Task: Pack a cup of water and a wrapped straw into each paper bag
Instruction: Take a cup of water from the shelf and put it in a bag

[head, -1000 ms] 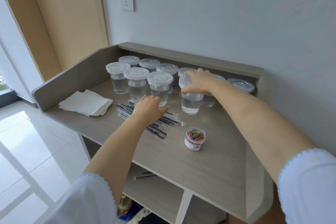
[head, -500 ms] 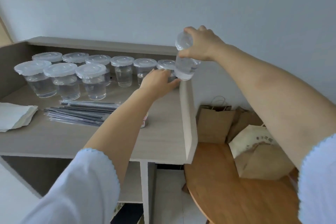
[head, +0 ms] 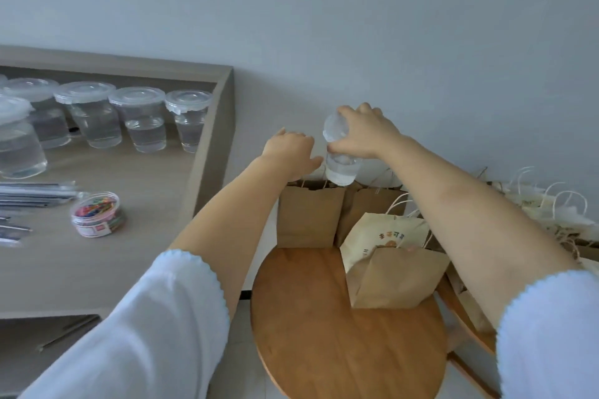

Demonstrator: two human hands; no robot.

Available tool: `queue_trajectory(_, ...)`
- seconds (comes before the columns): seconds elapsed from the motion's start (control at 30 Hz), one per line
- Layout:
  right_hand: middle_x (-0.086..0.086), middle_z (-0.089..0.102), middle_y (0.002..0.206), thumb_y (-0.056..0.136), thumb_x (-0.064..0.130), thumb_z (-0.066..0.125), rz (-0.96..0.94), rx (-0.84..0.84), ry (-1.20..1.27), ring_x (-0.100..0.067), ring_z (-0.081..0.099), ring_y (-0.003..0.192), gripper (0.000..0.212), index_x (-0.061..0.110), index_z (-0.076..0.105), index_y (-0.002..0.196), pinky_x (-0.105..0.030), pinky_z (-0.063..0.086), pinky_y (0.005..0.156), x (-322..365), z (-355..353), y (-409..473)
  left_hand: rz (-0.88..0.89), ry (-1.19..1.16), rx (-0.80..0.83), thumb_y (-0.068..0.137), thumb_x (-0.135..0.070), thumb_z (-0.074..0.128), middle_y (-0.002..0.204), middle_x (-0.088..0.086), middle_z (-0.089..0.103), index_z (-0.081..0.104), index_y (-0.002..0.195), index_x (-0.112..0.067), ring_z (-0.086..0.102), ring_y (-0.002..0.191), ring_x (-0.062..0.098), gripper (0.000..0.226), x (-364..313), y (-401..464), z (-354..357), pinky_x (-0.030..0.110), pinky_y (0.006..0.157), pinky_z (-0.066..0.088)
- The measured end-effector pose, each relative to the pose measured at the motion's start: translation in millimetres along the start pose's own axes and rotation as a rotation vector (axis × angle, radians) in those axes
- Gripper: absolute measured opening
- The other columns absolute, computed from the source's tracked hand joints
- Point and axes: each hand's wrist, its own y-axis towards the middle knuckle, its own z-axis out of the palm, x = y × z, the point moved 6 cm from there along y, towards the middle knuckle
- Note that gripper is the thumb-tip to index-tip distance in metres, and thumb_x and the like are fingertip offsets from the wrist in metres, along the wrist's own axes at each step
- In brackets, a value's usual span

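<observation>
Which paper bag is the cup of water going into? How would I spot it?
Find the round wooden stool beside the grey desk. Along its far edge, against the wall, stands a row of paper bags. It is the plain brown bag at the left end, nearest the desk: the only one with the left hand at its top and the cup, held by the right hand, just above it.

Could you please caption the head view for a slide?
Right hand holds a cup of water over a paper bag while the left hand reaches for its rim.
</observation>
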Motion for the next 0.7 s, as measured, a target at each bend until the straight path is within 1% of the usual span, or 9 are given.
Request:
queue_trajectory(0.1, -0.012, 0.036, 0.136, 0.077, 0.049, 0.061, -0.018, 0.063, -0.013, -0.034, 0.032, 0.127, 0.073, 0.023, 0.034, 0.14, -0.04, 0.038, 0.09, -36.9, 34.5, 9.9, -0.056, -0.052, 0.07, 0.101, -0.037, 0.037, 0.118, 0.01, 0.055, 0.052, 0.117, -0.006, 0.046, 0.118, 0.026, 0.037, -19.5, 19.2, 41.2, 0.033, 0.106, 0.027)
queue_trajectory(0.13, -0.012, 0.036, 0.134, 0.078, 0.049, 0.061, -0.025, 0.075, -0.011, -0.034, 0.032, 0.126, 0.072, 0.023, 0.035, 0.139, -0.04, 0.039, 0.09, -48.3, 44.6, 12.8, -0.065, -0.064, 0.089, 0.101, -0.036, 0.038, 0.12, 0.01, 0.055, 0.052, 0.118, -0.007, 0.046, 0.118, 0.026, 0.036, -24.8, 23.1, 56.2, 0.033, 0.105, 0.028)
queue_trajectory(0.23, -0.01, 0.038, 0.13, 0.076, 0.051, 0.062, -0.057, 0.11, -0.025, -0.033, 0.034, 0.123, 0.072, 0.023, 0.035, 0.137, -0.037, 0.036, 0.082, -73.7, 71.9, 20.6, -0.12, -0.057, 0.147, 0.1, -0.036, 0.039, 0.125, 0.009, 0.055, 0.052, 0.122, -0.008, 0.046, 0.119, 0.027, 0.038, -29.7, 29.4, 98.8, 0.032, 0.102, 0.03)
queue_trajectory(0.33, -0.011, 0.038, 0.13, 0.074, 0.053, 0.062, -0.096, 0.148, -0.062, -0.033, 0.035, 0.121, 0.077, 0.024, 0.032, 0.139, -0.036, 0.036, 0.079, -90.2, 95.0, 28.5, -0.21, -0.071, 0.232, 0.101, -0.037, 0.038, 0.123, 0.009, 0.056, 0.053, 0.118, -0.006, 0.047, 0.117, 0.026, 0.038, -24.3, 30.9, 134.0, 0.032, 0.101, 0.032)
queue_trajectory(0.47, -0.011, 0.039, 0.128, 0.075, 0.052, 0.061, -0.1, 0.184, -0.039, -0.034, 0.036, 0.119, 0.075, 0.024, 0.032, 0.138, -0.037, 0.038, 0.079, -109.2, 119.1, 41.1, -0.27, -0.066, 0.315, 0.102, -0.037, 0.035, 0.122, 0.01, 0.054, 0.052, 0.119, -0.005, 0.046, 0.116, 0.024, 0.039, -18.0, 38.3, 162.6, 0.033, 0.102, 0.031)
queue_trajectory(0.57, -0.013, 0.038, 0.129, 0.074, 0.052, 0.061, -0.108, 0.201, -0.013, -0.034, 0.036, 0.119, 0.078, 0.023, 0.03, 0.14, -0.039, 0.041, 0.083, -115.8, 131.7, 53.6, -0.285, -0.06, 0.334, 0.102, -0.037, 0.036, 0.123, 0.01, 0.054, 0.051, 0.119, -0.005, 0.046, 0.116, 0.024, 0.039, -11.2, 51.0, 177.4, 0.033, 0.103, 0.031)
queue_trajectory(0.7, -0.013, 0.037, 0.132, 0.074, 0.054, 0.062, -0.093, 0.205, -0.01, -0.034, 0.036, 0.12, 0.083, 0.024, 0.025, 0.142, -0.04, 0.042, 0.086, -127.4, 142.5, 70.9, -0.298, -0.041, 0.343, 0.101, -0.038, 0.037, 0.131, 0.01, 0.05, 0.047, 0.129, -0.006, 0.044, 0.122, 0.024, 0.043, 4.4, 77.3, 196.2, 0.032, 0.105, 0.031)
